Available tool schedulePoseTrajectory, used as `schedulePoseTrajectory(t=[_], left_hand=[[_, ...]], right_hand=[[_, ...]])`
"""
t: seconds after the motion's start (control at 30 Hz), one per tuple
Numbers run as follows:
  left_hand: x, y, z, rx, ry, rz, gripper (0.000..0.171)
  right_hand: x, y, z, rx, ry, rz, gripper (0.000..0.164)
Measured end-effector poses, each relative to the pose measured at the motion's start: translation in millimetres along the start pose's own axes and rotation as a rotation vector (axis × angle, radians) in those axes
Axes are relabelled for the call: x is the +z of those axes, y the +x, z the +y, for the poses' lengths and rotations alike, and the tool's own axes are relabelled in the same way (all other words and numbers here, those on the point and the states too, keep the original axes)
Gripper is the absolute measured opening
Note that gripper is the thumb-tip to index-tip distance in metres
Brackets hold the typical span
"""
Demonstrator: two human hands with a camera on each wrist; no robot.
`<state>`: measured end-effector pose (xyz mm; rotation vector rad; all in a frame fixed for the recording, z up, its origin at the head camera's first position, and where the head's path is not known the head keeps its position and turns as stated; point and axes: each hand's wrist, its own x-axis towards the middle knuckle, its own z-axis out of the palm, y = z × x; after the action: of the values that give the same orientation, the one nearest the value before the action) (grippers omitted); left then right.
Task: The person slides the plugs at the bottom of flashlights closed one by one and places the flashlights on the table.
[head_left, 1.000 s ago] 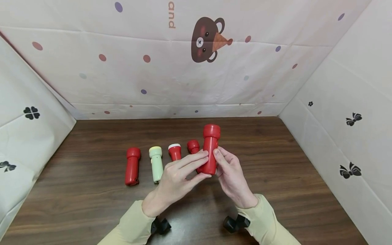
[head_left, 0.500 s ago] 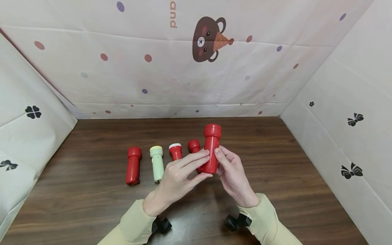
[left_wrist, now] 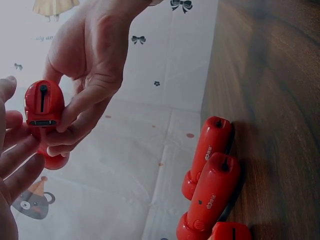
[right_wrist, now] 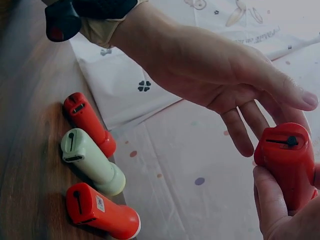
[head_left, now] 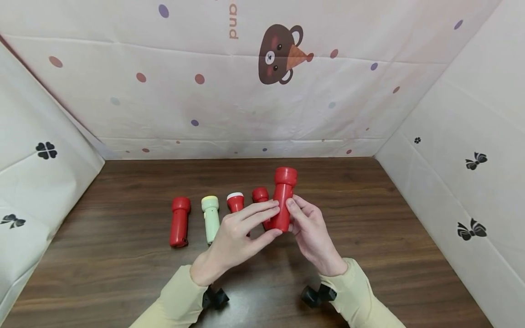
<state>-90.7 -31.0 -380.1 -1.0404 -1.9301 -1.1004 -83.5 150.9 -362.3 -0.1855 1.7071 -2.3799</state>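
Note:
A red flashlight (head_left: 282, 200) is held up above the table, lens end pointing away. My right hand (head_left: 311, 237) grips its body from the right, the thumb lying along the side. On its left side, the extended fingers of my left hand (head_left: 242, 237) touch or lie close against the body. The right wrist view shows the left thumb (right_wrist: 290, 92) standing apart from the flashlight (right_wrist: 287, 160). Its end, with a black slider in a slot, faces back in the left wrist view (left_wrist: 44, 102). Behind the hands, another red flashlight (head_left: 260, 195) is partly hidden.
On the dark wooden table (head_left: 369, 218) lie a red flashlight (head_left: 179, 223), a pale green one (head_left: 211, 218) and a red one with a white rim (head_left: 235, 202). Two red flashlights (left_wrist: 210, 195) lie close together in the left wrist view. Patterned sheets (head_left: 205, 105) surround the table.
The held flashlight's head tips very slightly further right. Both hands stay in nearly the same place, and the view shifts a little.

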Motion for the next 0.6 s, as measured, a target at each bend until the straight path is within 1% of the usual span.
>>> schedulePoseTrajectory(t=[0.1, 0.27, 0.37, 0.5, 0.6], left_hand=[[-2.4, -0.3, -1.2, -0.041, -0.028, -0.005, 0.038], [-6.5, 0.7, -1.9, -0.144, -0.080, -0.015, 0.038], [-8.0, 1.1, -1.9, -0.193, -0.103, -0.009, 0.040], [-7.9, 1.2, -3.1, -0.209, -0.120, 0.013, 0.042], [-8.5, 1.8, -4.1, -0.219, -0.129, 0.042, 0.042]], right_hand=[[-0.7, 0.5, 1.5, -0.007, -0.038, -0.001, 0.031], [-1.1, 1.9, 4.6, -0.031, -0.106, 0.005, 0.036], [-0.7, 2.1, 5.7, -0.039, -0.148, 0.018, 0.038], [0.4, 1.7, 6.7, -0.059, -0.217, 0.040, 0.038], [1.6, 1.4, 8.2, -0.081, -0.293, 0.048, 0.038]])
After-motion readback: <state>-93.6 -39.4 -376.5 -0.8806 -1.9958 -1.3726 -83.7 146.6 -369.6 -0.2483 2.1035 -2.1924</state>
